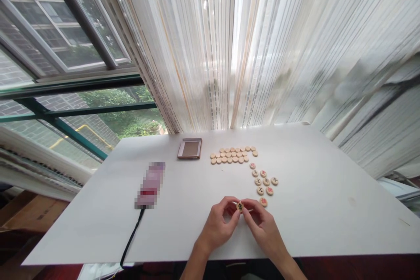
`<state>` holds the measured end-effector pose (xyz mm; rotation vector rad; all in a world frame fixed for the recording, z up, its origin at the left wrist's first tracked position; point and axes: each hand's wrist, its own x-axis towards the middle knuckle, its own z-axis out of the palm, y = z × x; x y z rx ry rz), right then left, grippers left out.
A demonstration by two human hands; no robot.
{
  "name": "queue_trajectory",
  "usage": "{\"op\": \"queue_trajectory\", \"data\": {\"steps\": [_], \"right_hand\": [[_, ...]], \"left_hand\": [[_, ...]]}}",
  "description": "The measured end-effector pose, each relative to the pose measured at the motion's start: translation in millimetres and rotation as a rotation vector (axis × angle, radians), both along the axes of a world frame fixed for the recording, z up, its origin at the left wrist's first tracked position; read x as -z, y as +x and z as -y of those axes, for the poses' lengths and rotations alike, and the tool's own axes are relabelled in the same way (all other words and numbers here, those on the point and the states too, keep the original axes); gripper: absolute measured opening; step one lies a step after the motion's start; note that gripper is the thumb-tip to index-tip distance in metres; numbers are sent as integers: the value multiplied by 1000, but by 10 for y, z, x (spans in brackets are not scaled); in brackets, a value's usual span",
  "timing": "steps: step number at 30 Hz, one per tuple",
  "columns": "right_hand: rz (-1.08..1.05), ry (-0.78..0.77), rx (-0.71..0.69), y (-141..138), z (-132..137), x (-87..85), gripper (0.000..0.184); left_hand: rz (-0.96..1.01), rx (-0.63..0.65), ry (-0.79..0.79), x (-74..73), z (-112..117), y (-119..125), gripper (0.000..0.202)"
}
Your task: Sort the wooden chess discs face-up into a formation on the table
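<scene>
Both my hands meet above the near middle of the white table. My left hand and my right hand pinch one round wooden chess piece with a dark character between their fingertips. Just beyond my right hand lie several face-up pieces with red or black characters, loosely scattered. Farther back, several blank-side-up pieces sit packed in neat rows.
A small flat box with a pinkish rim lies at the back, left of the rows. A blurred pink object with a black cable lies at the left. Striped curtains hang behind the table, a window at left.
</scene>
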<state>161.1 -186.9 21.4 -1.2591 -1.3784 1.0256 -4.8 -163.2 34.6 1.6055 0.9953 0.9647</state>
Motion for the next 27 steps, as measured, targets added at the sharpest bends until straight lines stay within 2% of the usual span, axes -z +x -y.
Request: {"op": "queue_trajectory", "data": {"steps": [6, 16, 27], "right_hand": [[13, 0, -3, -34, 0, -101, 29], [-26, 22, 55, -16, 8, -18, 27], [-23, 40, 8, -31, -1, -8, 28]], "left_hand": [[-20, 8, 18, -3, 25, -5, 22], [-82, -24, 78, 27, 24, 33, 21], [-90, -21, 96, -7, 27, 15, 24]]}}
